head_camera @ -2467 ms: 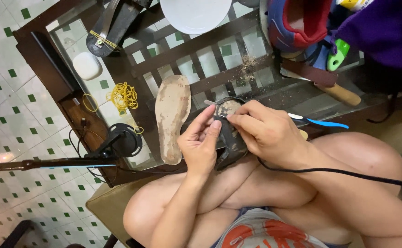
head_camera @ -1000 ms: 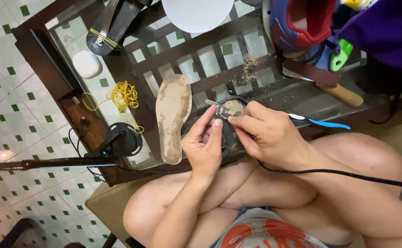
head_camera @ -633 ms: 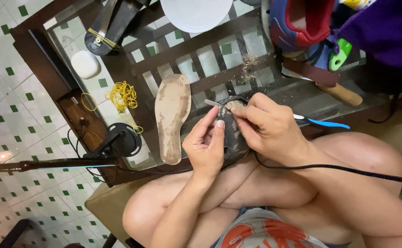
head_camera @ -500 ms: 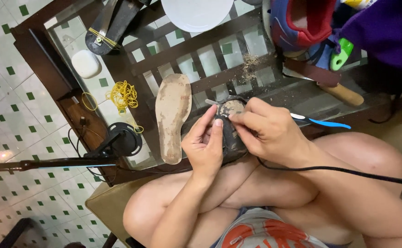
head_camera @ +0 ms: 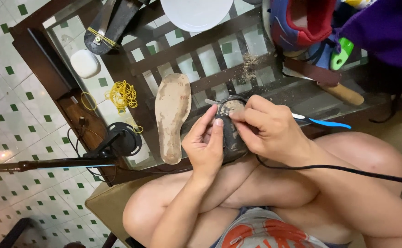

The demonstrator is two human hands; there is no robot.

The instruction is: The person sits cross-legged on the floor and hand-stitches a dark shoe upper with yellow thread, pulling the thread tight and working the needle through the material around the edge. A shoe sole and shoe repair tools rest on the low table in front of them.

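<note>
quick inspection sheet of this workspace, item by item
surface: glass-topped table with dark wooden frame, sawdust-like debris near the top right
job's things: dark shoe held over the table edge; worn insole lying beside it
clutter: yellow rubber bands, white plate, white soap-like block, blue-handled tool, red and blue shoe
grippers: left hand and right hand both grip the shoe
cables: black cable across the right thigh
surroundings: green and white tiled floor, stand with round black base

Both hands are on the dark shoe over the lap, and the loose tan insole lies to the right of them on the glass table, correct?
Not quite. In the head view the insole lies left of the hands, beside the left hand. The right hand and left both grip the dark shoe.
</note>
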